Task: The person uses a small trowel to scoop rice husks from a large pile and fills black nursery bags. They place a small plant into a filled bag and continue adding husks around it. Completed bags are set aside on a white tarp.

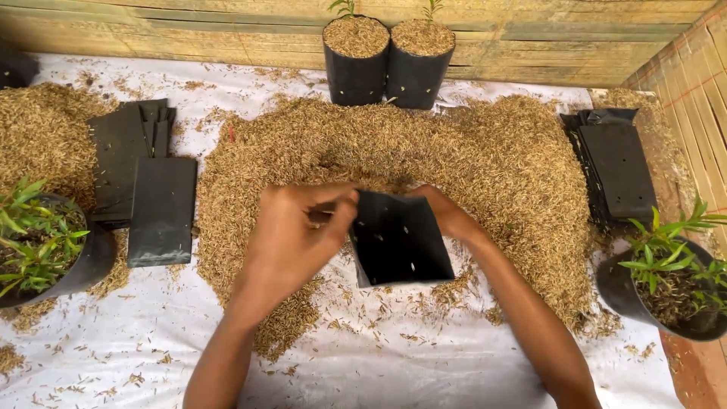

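An empty black plastic grow bag stands at the near edge of a big heap of rice husk. My left hand pinches the bag's left top edge. At the right top corner my right hand grips the rim, so the mouth is held apart. A few husk grains stick to the bag's front.
Two husk-filled black bags with small seedlings stand at the back by a bamboo wall. Flat empty bags lie in stacks at left and right. Potted green plants sit at far left and far right. A white sheet covers the ground.
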